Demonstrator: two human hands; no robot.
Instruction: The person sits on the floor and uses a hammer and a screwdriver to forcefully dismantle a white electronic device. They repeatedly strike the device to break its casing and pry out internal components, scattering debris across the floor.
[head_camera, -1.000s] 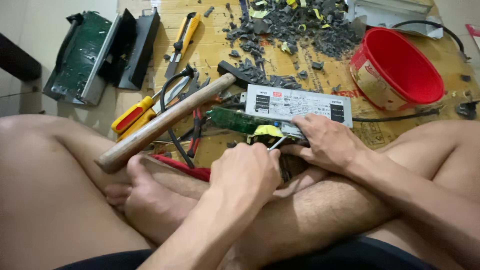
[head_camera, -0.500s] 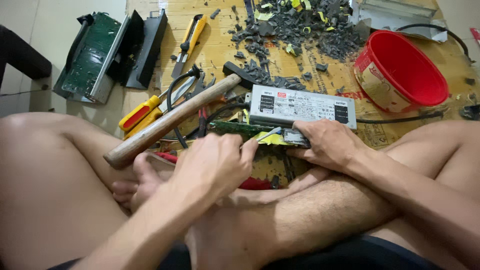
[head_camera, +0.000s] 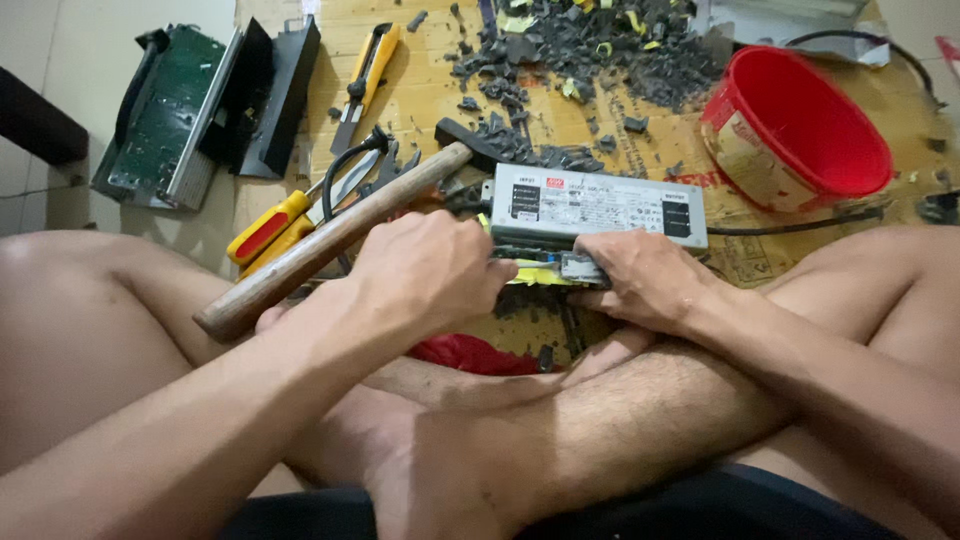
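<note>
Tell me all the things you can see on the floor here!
Metal power-supply box: one, silver-grey, centre, on the wooden board.
Hammer: one, wooden handle, lying across the left leg.
Screwdriver: one, yellow and red, left of the hammer.
Utility knife: one, yellow and black, top.
Bucket: one, red, right.
Opened casing with green circuit board: one, far left.
Dark scraps: many, grey, top.
Left hand: at the box's near edge.
Right hand: gripping the box's near edge.

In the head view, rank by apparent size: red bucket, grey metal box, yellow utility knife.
1. red bucket and grey metal box: look about alike, not ranked
2. yellow utility knife: clearly smallest
</note>
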